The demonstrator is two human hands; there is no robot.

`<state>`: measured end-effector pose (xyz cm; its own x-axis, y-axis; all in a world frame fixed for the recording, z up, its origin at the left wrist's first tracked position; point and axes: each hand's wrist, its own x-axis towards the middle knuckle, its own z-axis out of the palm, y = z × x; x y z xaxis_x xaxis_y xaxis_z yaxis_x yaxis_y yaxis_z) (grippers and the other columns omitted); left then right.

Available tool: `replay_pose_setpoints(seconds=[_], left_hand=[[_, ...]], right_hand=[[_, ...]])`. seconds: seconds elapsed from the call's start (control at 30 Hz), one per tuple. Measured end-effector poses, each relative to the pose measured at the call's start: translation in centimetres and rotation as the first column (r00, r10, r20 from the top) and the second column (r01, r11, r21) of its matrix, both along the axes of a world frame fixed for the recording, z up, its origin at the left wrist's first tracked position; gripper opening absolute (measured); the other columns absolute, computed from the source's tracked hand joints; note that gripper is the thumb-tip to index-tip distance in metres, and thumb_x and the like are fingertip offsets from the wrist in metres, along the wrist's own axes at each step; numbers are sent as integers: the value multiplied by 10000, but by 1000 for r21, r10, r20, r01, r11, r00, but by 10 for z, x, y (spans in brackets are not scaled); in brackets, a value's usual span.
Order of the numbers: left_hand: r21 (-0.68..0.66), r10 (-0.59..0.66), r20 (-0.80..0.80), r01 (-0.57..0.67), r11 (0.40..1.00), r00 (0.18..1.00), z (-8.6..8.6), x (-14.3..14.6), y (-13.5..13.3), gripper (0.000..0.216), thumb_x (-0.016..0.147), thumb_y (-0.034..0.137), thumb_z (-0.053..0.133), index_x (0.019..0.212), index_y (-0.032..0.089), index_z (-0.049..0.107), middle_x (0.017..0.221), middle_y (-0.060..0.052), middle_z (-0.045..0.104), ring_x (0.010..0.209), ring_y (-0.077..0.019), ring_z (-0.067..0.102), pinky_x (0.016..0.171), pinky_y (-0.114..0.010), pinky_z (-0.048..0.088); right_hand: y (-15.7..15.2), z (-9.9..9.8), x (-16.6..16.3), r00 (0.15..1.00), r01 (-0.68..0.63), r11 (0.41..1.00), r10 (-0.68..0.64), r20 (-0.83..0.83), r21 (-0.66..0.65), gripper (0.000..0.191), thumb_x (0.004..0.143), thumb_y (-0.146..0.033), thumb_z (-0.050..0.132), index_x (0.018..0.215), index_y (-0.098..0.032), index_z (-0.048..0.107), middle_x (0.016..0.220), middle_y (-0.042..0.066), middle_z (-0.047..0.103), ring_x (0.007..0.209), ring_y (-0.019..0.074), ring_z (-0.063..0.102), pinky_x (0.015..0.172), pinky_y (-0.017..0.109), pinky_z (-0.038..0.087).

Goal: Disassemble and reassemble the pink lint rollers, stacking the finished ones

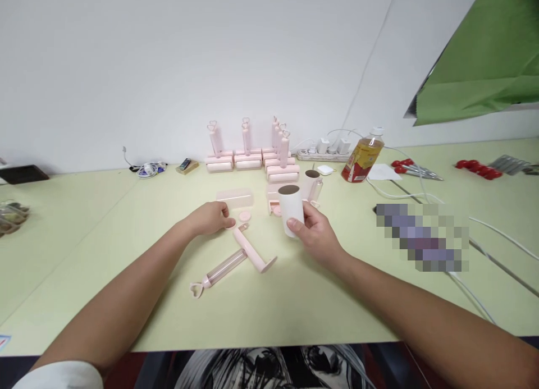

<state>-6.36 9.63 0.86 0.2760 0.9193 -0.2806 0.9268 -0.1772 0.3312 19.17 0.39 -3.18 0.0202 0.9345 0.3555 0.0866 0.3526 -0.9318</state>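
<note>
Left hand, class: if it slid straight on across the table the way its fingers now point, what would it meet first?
Probably the small round pink disc just ahead of the left hand's fingers, well before the white roll the right hand holds; depth is unclear.

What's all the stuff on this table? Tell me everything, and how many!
roll: 2, white, one in the right hand, one standing behind it
handle: 1, pink and clear, lying between the hands
cap: 1, pink, near the left hand
cover: 1, clear pink, beyond the cap
lint rollers: several, pink, by the wall
bottle: 1, amber liquid, back right
power strip: 1, white, by the wall
tools: several, red-handled, far right
sheet: 1, green, top right
table: 1, pale green
left hand: 1, resting on the table
right hand: 1, fingers around a roll
</note>
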Motion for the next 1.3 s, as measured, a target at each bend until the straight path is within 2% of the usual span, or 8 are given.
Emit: replay_pose_setpoints(seconds=[0.1,0.23,0.37,0.47,0.6,0.7,0.9,1.3], left_hand=[[163,69,-3,-68,984,998,14,15,-15,341,814,499,525,772,177,628,740,-68,641,629,-199,565,543,-291,362],[181,-221,536,144,973,815,34,48,-49,536,808,570,579,1198,203,568,823,-25,646,695,-161,577,599,-261,419],[246,-326,666,215,945,671,46,67,-67,440,739,535,677,988,175,631,814,-6,629,652,-115,525,566,-230,398],[383,-198,541,-30,923,817,61,44,-54,420,721,553,670,892,171,637,742,5,610,616,-116,506,553,-239,380],[493,218,338,-370,787,915,73,-13,-16,391,757,558,586,874,187,630,740,-23,624,622,-165,545,544,-275,369],[464,408,169,-437,770,897,58,-39,11,424,717,579,603,890,193,618,803,-61,657,691,-228,596,542,-297,379],[391,378,126,-396,831,917,13,-34,34,544,711,677,565,974,203,600,958,-102,695,846,-290,644,608,-325,432],[232,425,84,-433,871,901,-2,-34,19,939,625,735,640,1314,171,341,1046,-146,679,923,-332,662,611,-340,464]], right_hand=[[-2,1,0,998,-6,1000,5,62,4,376,797,-484,675,1011,-179,626,863,37,586,788,190,525,676,302,424],[-7,4,1,985,-15,993,-6,175,115,414,787,-430,720,1128,-209,645,1046,63,622,951,227,554,823,346,430],[-12,3,2,980,-119,983,93,178,140,530,793,-409,724,1273,-234,585,1132,78,606,1034,237,541,893,364,424],[-13,-3,2,985,-157,986,152,86,51,594,817,-412,684,1352,-230,501,1089,81,577,914,197,539,795,338,456],[-10,-8,-2,985,-175,982,175,-4,-71,451,836,-350,643,1251,-202,547,969,55,574,823,161,535,741,319,462],[-9,-5,-6,987,-155,982,150,-51,-107,330,839,-317,620,1138,-181,589,834,22,566,771,150,539,701,306,454],[-8,-2,-5,994,-106,989,103,-37,-105,269,826,-300,611,1065,-175,617,744,-6,543,657,123,497,609,279,423],[-11,-2,-7,992,-128,980,128,-9,-155,252,801,-308,612,1012,-172,632,710,-10,541,629,122,487,584,275,405]])
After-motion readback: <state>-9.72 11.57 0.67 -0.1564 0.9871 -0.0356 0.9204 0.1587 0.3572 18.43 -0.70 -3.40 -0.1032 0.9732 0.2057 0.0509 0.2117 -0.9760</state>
